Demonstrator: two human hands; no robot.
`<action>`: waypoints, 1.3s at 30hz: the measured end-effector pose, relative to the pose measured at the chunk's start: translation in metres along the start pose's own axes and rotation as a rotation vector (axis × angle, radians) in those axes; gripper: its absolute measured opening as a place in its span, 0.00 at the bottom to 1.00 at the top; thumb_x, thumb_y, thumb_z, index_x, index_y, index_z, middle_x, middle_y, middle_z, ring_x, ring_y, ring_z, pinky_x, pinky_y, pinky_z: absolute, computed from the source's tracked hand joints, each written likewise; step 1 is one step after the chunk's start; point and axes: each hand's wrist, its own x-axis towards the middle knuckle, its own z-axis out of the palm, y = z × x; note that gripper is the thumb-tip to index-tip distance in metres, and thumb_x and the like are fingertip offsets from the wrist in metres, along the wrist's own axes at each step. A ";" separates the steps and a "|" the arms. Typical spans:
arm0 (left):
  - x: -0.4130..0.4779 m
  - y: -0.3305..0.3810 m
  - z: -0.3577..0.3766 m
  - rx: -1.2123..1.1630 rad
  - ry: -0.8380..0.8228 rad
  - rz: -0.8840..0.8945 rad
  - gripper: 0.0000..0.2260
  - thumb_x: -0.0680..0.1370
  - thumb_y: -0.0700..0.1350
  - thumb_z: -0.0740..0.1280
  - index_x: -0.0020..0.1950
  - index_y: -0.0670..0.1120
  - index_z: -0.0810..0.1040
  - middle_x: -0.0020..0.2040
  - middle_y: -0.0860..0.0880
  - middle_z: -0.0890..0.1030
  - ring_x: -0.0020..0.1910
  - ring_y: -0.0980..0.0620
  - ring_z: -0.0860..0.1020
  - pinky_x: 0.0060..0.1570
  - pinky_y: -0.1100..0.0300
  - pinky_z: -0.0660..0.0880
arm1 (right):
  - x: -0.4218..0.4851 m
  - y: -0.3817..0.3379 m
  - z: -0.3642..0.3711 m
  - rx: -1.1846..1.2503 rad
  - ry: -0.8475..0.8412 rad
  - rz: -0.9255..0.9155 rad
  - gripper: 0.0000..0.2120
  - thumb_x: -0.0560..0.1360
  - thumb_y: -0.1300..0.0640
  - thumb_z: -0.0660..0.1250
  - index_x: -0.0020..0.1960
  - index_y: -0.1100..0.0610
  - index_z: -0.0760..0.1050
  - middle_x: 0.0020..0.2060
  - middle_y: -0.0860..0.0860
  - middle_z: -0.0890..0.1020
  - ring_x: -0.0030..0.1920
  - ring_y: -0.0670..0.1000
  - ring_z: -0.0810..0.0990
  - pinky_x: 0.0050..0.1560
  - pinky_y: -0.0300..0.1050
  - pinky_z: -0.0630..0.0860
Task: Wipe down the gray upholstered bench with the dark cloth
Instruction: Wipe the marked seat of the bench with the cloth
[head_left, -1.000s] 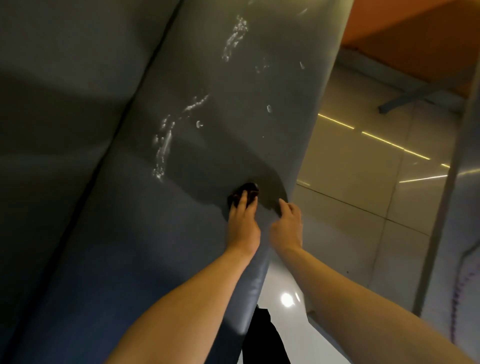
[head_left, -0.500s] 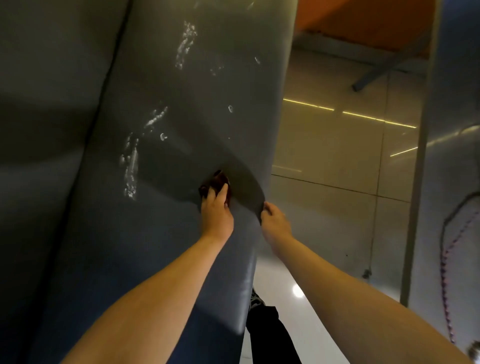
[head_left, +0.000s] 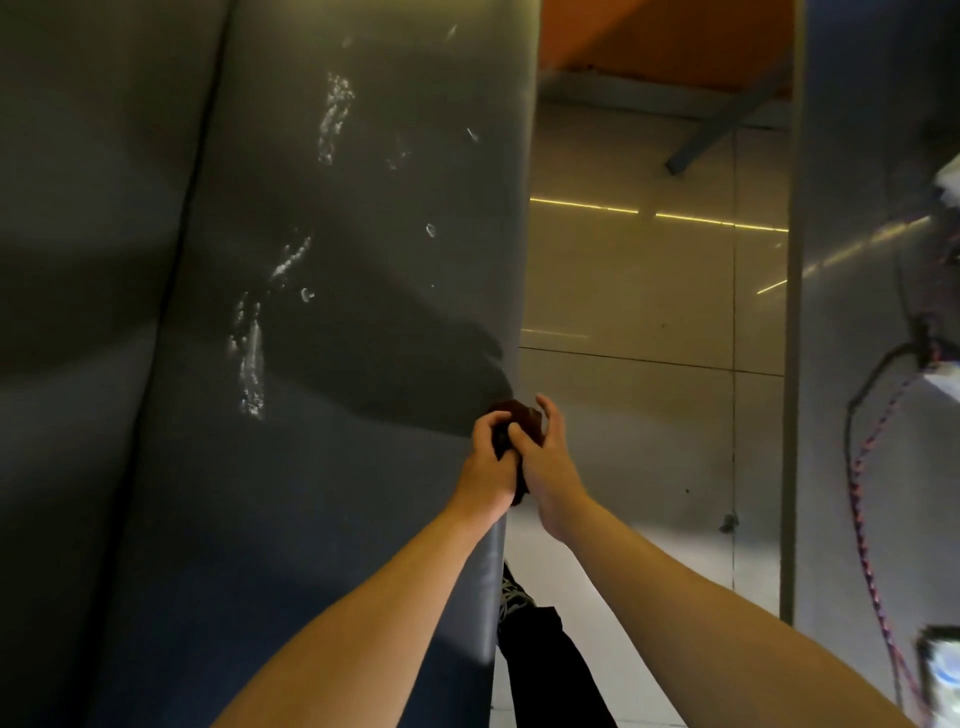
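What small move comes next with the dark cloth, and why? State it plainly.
Probably sweep the dark bunched cloth left across the gray upholstered bench, toward the white streaks. The left hand and right hand both grip it at the bench's right edge, off the marked area, and those streaks look unwiped.

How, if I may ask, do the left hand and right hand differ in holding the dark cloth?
The left hand is fisted on the dark cloth over the bench edge; the right hand sits beyond that edge, over the floor. The left hand curls tightly; the right hand is looser. Both grip the cloth.
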 end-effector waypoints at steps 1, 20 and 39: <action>-0.002 -0.001 -0.003 -0.039 0.038 -0.008 0.14 0.83 0.42 0.60 0.66 0.57 0.67 0.62 0.45 0.78 0.57 0.48 0.81 0.51 0.52 0.82 | -0.004 0.000 0.004 -0.018 -0.027 -0.015 0.22 0.83 0.55 0.64 0.73 0.38 0.63 0.60 0.46 0.75 0.60 0.52 0.78 0.61 0.54 0.79; 0.000 -0.008 -0.221 0.135 0.494 0.076 0.16 0.81 0.37 0.60 0.65 0.50 0.78 0.64 0.47 0.79 0.63 0.47 0.77 0.61 0.59 0.73 | 0.008 -0.029 0.196 -0.717 -0.299 -0.358 0.30 0.77 0.65 0.65 0.73 0.42 0.64 0.53 0.54 0.81 0.48 0.53 0.83 0.43 0.48 0.83; -0.003 -0.050 -0.337 0.805 0.562 -0.254 0.43 0.77 0.59 0.69 0.83 0.53 0.44 0.83 0.50 0.46 0.79 0.44 0.51 0.71 0.44 0.65 | 0.030 0.023 0.320 -1.147 -0.496 -0.640 0.24 0.76 0.61 0.70 0.71 0.52 0.73 0.64 0.58 0.71 0.61 0.59 0.74 0.60 0.46 0.72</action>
